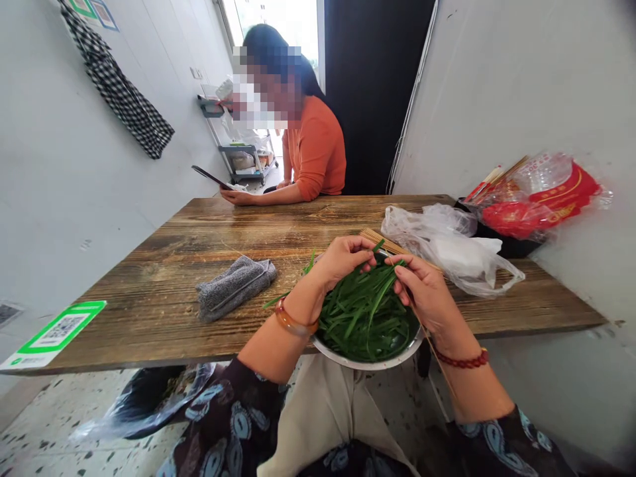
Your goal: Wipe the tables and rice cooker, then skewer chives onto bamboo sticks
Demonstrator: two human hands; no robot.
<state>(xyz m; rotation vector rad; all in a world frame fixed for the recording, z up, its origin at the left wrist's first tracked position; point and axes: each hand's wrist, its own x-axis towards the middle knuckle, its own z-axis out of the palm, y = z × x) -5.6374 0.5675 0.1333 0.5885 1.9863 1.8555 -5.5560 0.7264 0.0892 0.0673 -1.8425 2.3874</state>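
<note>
Our left fingers (358, 243) pinched a leaf (379, 245) and our right fingers (410, 279) a stick (423, 328) above the bowl (370, 364), perhaps to catch bits.

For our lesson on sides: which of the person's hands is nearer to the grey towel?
Left. The left hand is above the bowl's left side, just right of the grey towel; the right hand is farther right, by the bowl's right side.

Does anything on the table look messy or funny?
I see nothing spilled or broken. Most long green leaves lie in the metal bowl, but a few stick out untidily past the left wrist. The bowl's near rim also juts over the table's edge.
</note>
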